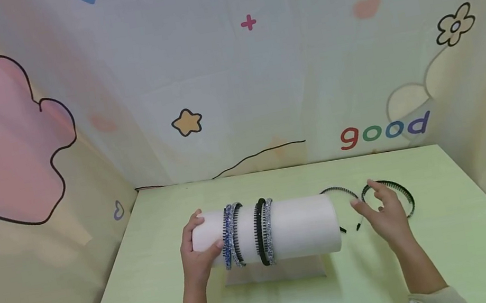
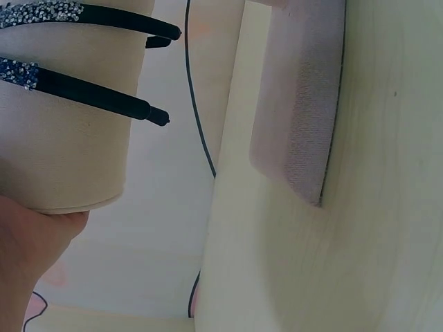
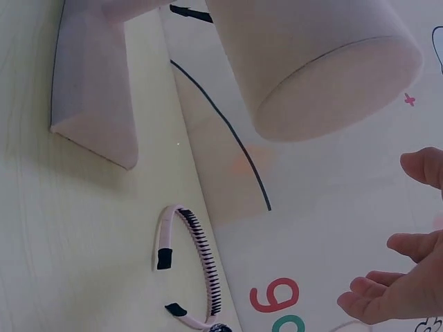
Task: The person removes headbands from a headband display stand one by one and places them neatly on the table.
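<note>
A white cylindrical headband stand lies horizontally above its flat base. My left hand grips its left end, the thumb in front beside a blue glittery headband and the fingers over the far side. Several headbands ring the cylinder, among them a black one and a silver glittery one. In the left wrist view, black headband tips stick out past the cylinder. My right hand hovers off the stand's right end, fingers apart and holding nothing.
Behind my right hand, a toothed black headband lies on the pale green table. Another toothed headband is partly hidden by the stand. A printed curtain encloses the table's back and sides.
</note>
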The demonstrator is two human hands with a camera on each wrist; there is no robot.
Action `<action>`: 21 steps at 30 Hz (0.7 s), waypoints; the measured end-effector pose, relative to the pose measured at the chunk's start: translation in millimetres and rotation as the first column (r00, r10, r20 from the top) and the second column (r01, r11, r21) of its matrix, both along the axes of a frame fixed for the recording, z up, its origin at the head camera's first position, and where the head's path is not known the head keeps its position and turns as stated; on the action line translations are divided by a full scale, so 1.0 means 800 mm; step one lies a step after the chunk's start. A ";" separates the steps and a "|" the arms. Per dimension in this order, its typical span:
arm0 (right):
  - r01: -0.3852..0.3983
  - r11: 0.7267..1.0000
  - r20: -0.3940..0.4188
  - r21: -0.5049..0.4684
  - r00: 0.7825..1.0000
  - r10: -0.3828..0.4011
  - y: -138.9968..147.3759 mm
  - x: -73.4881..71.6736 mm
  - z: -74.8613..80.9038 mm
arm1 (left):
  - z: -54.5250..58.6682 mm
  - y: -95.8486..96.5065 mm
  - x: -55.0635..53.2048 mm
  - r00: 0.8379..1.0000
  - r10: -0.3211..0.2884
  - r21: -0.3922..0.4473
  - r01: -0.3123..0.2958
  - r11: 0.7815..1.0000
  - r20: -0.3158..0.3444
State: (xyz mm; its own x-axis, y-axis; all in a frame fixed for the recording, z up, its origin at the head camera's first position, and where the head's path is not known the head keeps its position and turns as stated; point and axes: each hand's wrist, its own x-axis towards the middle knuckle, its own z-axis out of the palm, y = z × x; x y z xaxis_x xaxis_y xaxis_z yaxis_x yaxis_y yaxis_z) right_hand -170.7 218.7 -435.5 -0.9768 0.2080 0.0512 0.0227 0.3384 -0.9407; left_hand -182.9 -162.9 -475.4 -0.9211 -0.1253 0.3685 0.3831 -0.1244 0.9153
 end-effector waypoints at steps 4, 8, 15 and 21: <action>-0.019 1.000 -0.019 -0.003 1.000 0.019 -0.006 0.001 0.004 | 0.001 0.000 0.001 1.000 -0.010 0.008 0.010 1.000 -0.014; -0.039 0.999 -0.034 -0.013 0.999 0.039 -0.014 0.001 0.009 | 0.002 0.000 0.001 1.000 -0.008 -0.006 0.008 1.000 -0.014; -0.081 0.996 -0.088 -0.029 0.993 0.078 -0.032 0.004 0.024 | 0.003 -0.001 0.001 1.000 -0.018 -0.016 0.018 1.000 -0.003; -0.112 0.994 -0.132 -0.003 0.985 0.111 -0.049 0.004 0.035 | 0.001 -0.001 0.001 1.000 -0.026 0.001 0.026 1.000 -0.009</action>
